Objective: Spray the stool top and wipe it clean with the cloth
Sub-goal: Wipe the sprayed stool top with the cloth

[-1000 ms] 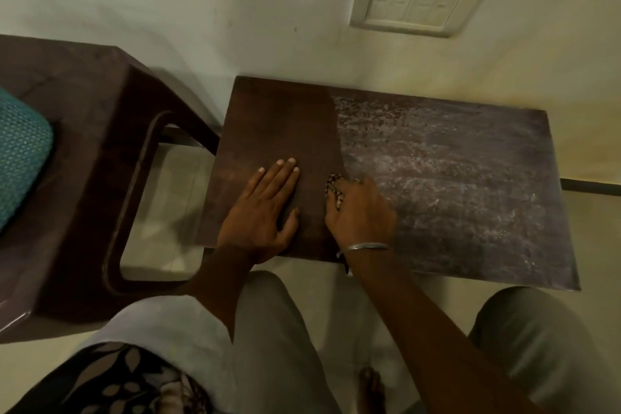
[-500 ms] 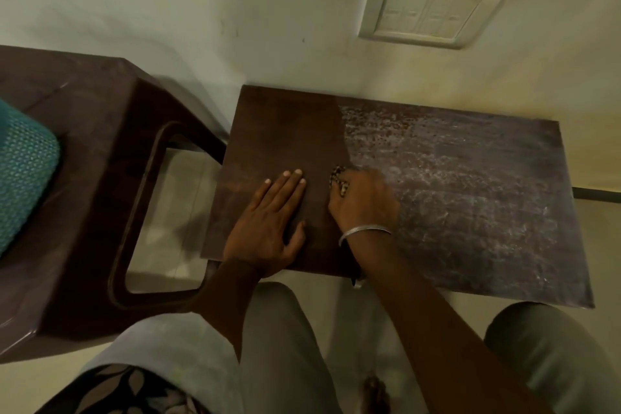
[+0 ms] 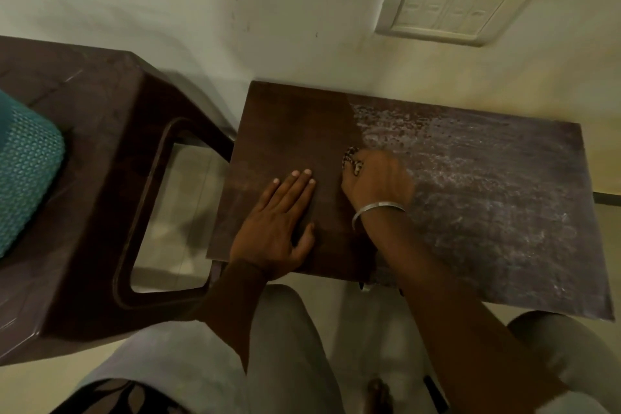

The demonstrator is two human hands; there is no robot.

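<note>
Right hand [image 3: 378, 178] now further up the stool top [image 3: 487, 198] than a second ago, grip closed on the patterned cloth [image 3: 353, 161], pushing along the wet-dry boundary. Left hand [image 3: 275, 228] flat, fingers spread, gripping nothing, bracing the wiped dark side. Right half still speckled with spray: wiping roughly a third done. Pale wall with switch plate [image 3: 453, 7] behind; brown plastic chair [image 3: 100, 178] just beside.

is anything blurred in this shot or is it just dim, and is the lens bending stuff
Head view: dim, warm and yellowish light. The right hand on the patterned cloth is smeared by motion blur, while the left hand lying flat on the stool top looks fairly sharp. The wide lens skews the switch plate and splays the stool's edges outward. No strong glare, only soft shadows.
</note>
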